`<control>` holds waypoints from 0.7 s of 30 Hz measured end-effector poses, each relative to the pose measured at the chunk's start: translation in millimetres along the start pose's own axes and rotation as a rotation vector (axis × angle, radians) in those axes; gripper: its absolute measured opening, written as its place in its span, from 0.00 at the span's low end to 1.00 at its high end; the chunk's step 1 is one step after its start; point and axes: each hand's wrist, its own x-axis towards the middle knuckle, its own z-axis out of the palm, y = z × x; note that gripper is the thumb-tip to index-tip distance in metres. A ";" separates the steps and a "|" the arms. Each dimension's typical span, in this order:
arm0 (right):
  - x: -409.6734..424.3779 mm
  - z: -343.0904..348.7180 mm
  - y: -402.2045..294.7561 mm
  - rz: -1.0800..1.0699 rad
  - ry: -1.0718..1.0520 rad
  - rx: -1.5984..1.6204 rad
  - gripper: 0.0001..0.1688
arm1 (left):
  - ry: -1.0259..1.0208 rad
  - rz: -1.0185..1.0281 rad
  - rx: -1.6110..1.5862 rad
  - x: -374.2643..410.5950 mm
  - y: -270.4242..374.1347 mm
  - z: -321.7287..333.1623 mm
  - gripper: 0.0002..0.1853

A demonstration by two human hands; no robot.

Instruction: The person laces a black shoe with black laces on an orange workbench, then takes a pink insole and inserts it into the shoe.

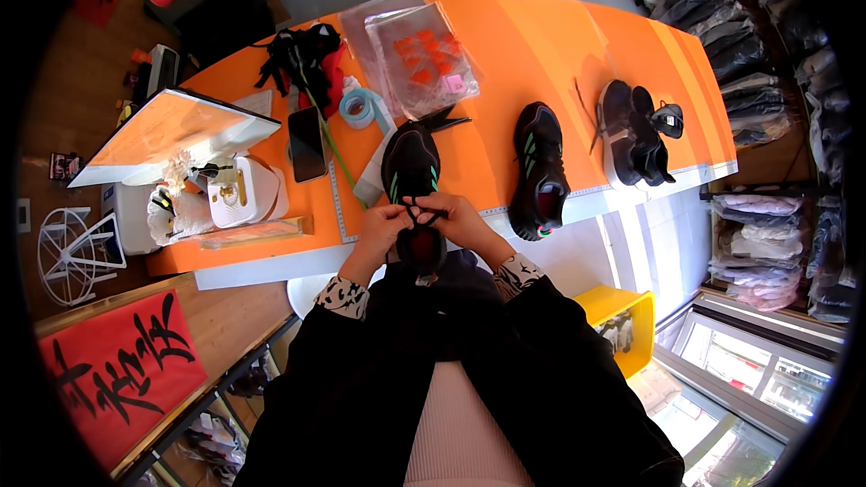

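A black sneaker with green stripes (411, 155) lies at the table's near edge, its toe pointing away from me. Over its opening, my left hand (383, 228) and my right hand (454, 218) pinch its black shoelace (414, 211) between thumbs and fingers. The hands nearly touch, and the lace forms a small loop between them. A matching black sneaker (539, 169) stands to the right, its heel over the table edge. Farther right is a pair of dark shoes with pale soles (632, 132). Black scissors (446, 121) lie just beyond the held sneaker's toe.
On the orange table (500, 34) are clear plastic bags (423, 47), blue tape (357, 108), a smartphone (306, 144), a black and red cloth bundle (308, 57) and a white container (247, 193). A yellow bin (639, 335) stands below at right. Racks of bagged items (758, 243) line the right side.
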 end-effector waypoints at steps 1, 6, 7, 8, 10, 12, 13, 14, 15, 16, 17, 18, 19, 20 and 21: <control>-0.2 -0.1 -2.1 0.010 -0.026 -0.001 0.25 | -0.033 -0.053 0.016 1.2 4.1 -4.1 0.13; 3.0 -5.7 -20.0 0.254 -0.142 0.183 0.22 | -0.071 -0.146 0.109 -1.1 19.9 -1.5 0.08; 3.9 -10.0 -21.2 0.348 -0.158 0.280 0.21 | -0.077 -0.143 0.148 -0.6 20.4 0.2 0.07; 6.0 -17.7 -12.0 0.447 -0.147 0.318 0.17 | -0.055 -0.133 0.188 0.4 21.1 4.1 0.06; 11.4 -13.7 -18.8 0.404 -0.156 0.194 0.13 | -0.053 -0.111 0.213 4.6 16.5 0.2 0.06; 14.5 -8.2 -17.9 0.305 -0.152 0.093 0.09 | -0.057 -0.099 0.219 6.6 15.9 -1.4 0.06; 15.0 -5.7 -13.3 0.226 -0.143 0.053 0.08 | -0.061 -0.097 0.213 6.8 17.3 -1.1 0.06; 14.6 -5.1 -10.0 0.148 -0.135 0.013 0.06 | -0.065 -0.095 0.206 6.8 18.6 -0.4 0.06; 14.6 -4.6 -7.9 0.092 -0.096 -0.087 0.06 | -0.060 -0.075 0.184 5.7 18.6 -0.4 0.06; 14.5 -4.8 -6.0 0.035 -0.058 -0.186 0.06 | -0.055 -0.055 0.161 4.2 18.4 0.4 0.06; 14.1 -5.3 -4.4 -0.021 -0.020 -0.285 0.06 | -0.048 -0.035 0.138 3.2 18.1 0.8 0.06; 14.2 -2.5 -9.6 -0.110 0.020 -0.481 0.07 | -0.032 0.025 0.273 1.4 16.5 -4.3 0.06; 11.4 -1.7 -22.6 -0.198 0.064 -0.674 0.07 | -0.018 0.081 0.409 0.5 14.0 -10.4 0.06; 7.5 -3.3 -30.0 -0.290 0.108 -0.866 0.07 | -0.003 0.135 0.546 -0.8 11.2 -17.1 0.06; 4.2 -12.2 -28.3 -0.277 0.185 -0.933 0.08 | 0.078 0.299 0.701 -0.7 9.0 -24.9 0.06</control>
